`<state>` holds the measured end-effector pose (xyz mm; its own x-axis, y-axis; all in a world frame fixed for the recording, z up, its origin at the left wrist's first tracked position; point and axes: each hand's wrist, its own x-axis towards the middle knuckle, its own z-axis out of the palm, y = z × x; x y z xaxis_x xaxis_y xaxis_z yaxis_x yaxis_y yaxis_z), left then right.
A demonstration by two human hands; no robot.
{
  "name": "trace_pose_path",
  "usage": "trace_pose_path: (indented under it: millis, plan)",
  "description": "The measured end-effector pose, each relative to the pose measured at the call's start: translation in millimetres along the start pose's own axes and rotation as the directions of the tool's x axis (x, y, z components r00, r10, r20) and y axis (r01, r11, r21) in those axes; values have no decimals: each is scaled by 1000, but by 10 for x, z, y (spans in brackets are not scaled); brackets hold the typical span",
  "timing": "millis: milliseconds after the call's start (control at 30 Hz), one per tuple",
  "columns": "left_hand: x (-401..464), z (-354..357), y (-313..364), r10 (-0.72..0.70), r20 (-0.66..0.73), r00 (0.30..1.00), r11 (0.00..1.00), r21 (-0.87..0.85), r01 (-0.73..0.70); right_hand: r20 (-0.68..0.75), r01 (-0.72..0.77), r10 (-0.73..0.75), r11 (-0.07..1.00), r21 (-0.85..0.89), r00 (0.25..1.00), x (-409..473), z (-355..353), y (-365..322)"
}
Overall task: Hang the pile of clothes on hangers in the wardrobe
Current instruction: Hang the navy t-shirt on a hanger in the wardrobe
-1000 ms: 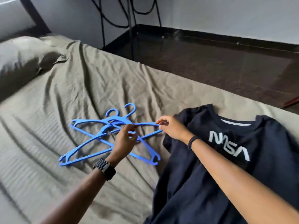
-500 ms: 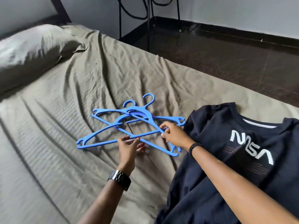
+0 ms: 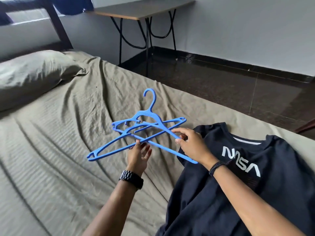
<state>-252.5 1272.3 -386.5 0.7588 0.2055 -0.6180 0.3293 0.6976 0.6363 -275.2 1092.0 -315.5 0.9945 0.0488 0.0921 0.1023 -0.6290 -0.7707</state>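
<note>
Since the earlier frame one blue hanger (image 3: 154,119) has been raised off the bed (image 3: 51,159), its hook now pointing up and away, while the other blue hangers (image 3: 109,147) remain tangled beneath it, only partly lifted. The raised hanger is pinched at its right shoulder arm by the thumb and fingers of the right hand (image 3: 191,145), a hold that seems chosen so that the frame can be drawn sideways out of the crossing bars. The left hand (image 3: 139,155) is held with fingers straight and spread, the fingertips touching the crossing bars from below; nothing is grasped by it, and it appears to be placed there to steady or push back the other hangers while the one is separated. A watch (image 3: 132,178) is worn on the left wrist and a dark band (image 3: 215,166) on the right.

Just beside the right hand, a navy T-shirt (image 3: 255,193) is laid flat on the bed with its printed front up and its collar toward the far edge, probably spread this way so that a hanger can be slid in through the neck. No wardrobe is seen, and no garment is yet on a hanger, so the task is judged to be at its start.

Further out, a pillow (image 3: 34,74) lies at the head of the bed, and a folding table (image 3: 141,9) stands on the dark floor (image 3: 238,86) against the wall.
</note>
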Motion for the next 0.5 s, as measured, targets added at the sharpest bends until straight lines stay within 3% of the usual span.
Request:
trace_pose_path:
  millis: [233,367,500]
  plan:
    - [18,-166,195,57,-37,998,979,-196,-63,-216,14,-38,993,-113,976,-37,-236,117]
    - [81,-305,176,94,-99,991,990,-93,-104,-245,5,-44,988,-155,969,-89,-302,145]
    - [77,-377,193,78,-1,997,995,-64,-78,-232,54,-100,979,-196,968,-173,-275,206]
